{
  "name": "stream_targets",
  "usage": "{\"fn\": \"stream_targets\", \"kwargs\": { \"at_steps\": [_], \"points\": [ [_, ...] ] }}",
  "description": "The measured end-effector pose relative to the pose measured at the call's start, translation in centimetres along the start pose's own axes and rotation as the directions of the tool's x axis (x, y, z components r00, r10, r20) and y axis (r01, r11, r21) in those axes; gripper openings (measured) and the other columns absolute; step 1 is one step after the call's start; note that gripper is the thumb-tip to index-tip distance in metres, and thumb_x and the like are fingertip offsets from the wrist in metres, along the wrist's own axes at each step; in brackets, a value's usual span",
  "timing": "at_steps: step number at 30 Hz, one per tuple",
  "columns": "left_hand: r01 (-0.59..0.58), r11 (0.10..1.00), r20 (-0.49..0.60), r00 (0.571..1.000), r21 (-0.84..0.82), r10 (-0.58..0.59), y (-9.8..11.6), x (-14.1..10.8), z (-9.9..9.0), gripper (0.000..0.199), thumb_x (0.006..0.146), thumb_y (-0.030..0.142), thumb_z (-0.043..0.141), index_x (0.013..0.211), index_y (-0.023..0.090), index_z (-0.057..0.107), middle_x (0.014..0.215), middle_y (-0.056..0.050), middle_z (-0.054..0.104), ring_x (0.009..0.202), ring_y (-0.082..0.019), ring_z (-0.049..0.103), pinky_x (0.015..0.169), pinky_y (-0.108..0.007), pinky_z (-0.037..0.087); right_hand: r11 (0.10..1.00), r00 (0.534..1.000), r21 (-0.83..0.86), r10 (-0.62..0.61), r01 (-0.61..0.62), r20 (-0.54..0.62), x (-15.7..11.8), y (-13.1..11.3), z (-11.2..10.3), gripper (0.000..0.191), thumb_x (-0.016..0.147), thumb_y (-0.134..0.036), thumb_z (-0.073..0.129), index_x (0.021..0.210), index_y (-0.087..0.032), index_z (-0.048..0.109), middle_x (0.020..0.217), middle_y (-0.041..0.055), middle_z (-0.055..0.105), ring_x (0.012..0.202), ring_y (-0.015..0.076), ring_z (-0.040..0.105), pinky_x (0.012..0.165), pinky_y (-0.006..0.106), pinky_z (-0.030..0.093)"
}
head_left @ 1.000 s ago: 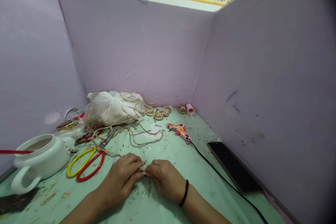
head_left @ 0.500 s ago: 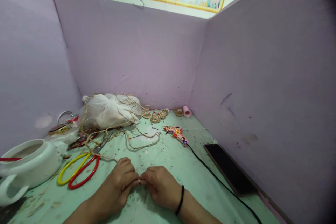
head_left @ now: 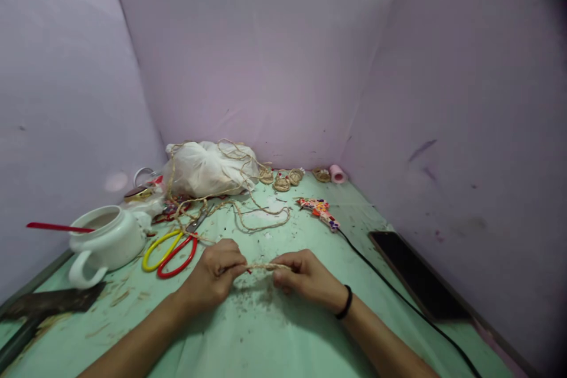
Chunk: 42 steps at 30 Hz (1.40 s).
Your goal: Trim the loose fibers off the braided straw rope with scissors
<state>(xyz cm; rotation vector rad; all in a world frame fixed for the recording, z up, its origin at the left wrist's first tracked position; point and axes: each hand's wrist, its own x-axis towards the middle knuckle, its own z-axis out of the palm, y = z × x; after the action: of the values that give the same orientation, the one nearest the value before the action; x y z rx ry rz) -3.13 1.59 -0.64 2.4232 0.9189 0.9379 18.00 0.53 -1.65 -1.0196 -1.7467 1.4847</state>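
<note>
A short stretch of tan twine (head_left: 260, 267) runs between my two hands above the green table. My left hand (head_left: 220, 271) is closed, pinching one part of it, with a tiny red bit beside the fingertips. My right hand (head_left: 305, 276), a black band at its wrist, pinches the other part between thumb and fingers. From behind my left hand a strand leads back toward scissors (head_left: 177, 253) with one yellow and one red handle. A longer loop of twine (head_left: 261, 227) lies loosely on the table beyond my hands.
A white teapot (head_left: 110, 248) with a red stick stands left. Behind are a white plastic bag (head_left: 208, 168), several small woven twine pieces (head_left: 282, 182) and a pink spool (head_left: 338, 174). A patterned glue gun (head_left: 321, 211) with black cord and a phone (head_left: 416, 274) lie right. Purple panels surround the table.
My hands have moved apart, so twine now shows stretched between them; before, they nearly touched. The camera has tilted down and turned a little left.
</note>
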Motion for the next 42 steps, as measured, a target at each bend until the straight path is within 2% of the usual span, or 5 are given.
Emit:
{"fn": "stream_targets", "kwargs": {
  "at_steps": [8, 15, 26, 34, 42],
  "points": [
    [-0.144, 0.965, -0.05, 0.986, 0.221, 0.159, -0.5, 0.0, -0.1, 0.021, 0.08, 0.013, 0.042, 0.064, 0.015, 0.055, 0.059, -0.003, 0.05, 0.064, -0.015, 0.043, 0.065, -0.032, 0.036, 0.981, 0.998, -0.196, -0.027, 0.015, -0.063, 0.2, 0.8, -1.5, 0.023, 0.076, -0.031, 0.053, 0.084, -0.013, 0.066, 0.058, -0.0007, 0.053, 0.05, 0.0087, 0.043, 0.048, 0.021, 0.034],
    [-0.258, 0.925, 0.093, 0.966, 0.278, 0.242, -1.6, -0.2, -0.3, 0.02, 0.077, 0.006, 0.039, 0.07, 0.016, 0.055, 0.061, -0.003, 0.052, 0.065, -0.015, 0.043, 0.077, -0.038, 0.036, 0.812, 0.978, -0.555, -0.211, 0.18, 0.008, -0.3, 0.2, -1.9, 0.023, 0.08, -0.018, 0.043, 0.062, -0.016, 0.058, 0.051, -0.0023, 0.051, 0.047, 0.008, 0.042, 0.051, 0.019, 0.034],
    [-0.229, 0.917, 0.071, 0.973, 0.327, 0.218, -1.7, -0.3, 0.6, 0.02, 0.074, 0.004, 0.038, 0.065, 0.015, 0.051, 0.059, -0.003, 0.046, 0.066, -0.017, 0.04, 0.064, -0.033, 0.036, 0.621, 0.958, -0.744, -0.271, 0.247, 0.092, -0.2, 0.3, -1.8, 0.02, 0.083, -0.024, 0.045, 0.086, -0.018, 0.064, 0.074, 0.0049, 0.065, 0.066, 0.013, 0.057, 0.061, 0.021, 0.038],
    [-0.22, 0.929, 0.127, 0.974, 0.298, 0.19, -2.1, -0.4, 0.4, 0.019, 0.079, 0.009, 0.041, 0.069, 0.016, 0.056, 0.062, -0.003, 0.051, 0.068, -0.016, 0.044, 0.071, -0.035, 0.037, 0.776, 0.977, -0.622, -0.196, 0.104, -0.082, 0.0, 0.5, -1.3, 0.01, 0.073, -0.018, 0.058, 0.072, -0.016, 0.068, 0.067, 0.0033, 0.067, 0.061, 0.0116, 0.058, 0.058, 0.019, 0.04],
    [-0.233, 0.925, 0.158, 0.968, 0.3, 0.193, -2.2, -0.6, 0.7, 0.02, 0.08, 0.01, 0.041, 0.069, 0.015, 0.057, 0.062, -0.004, 0.051, 0.069, -0.016, 0.043, 0.069, -0.033, 0.037, 0.766, 0.983, -0.643, -0.116, -0.002, -0.141, -0.2, 0.6, -1.4, 0.006, 0.069, -0.017, 0.061, 0.07, -0.018, 0.067, 0.062, 0.0005, 0.064, 0.055, 0.0111, 0.052, 0.053, 0.021, 0.036]
  ]
}}
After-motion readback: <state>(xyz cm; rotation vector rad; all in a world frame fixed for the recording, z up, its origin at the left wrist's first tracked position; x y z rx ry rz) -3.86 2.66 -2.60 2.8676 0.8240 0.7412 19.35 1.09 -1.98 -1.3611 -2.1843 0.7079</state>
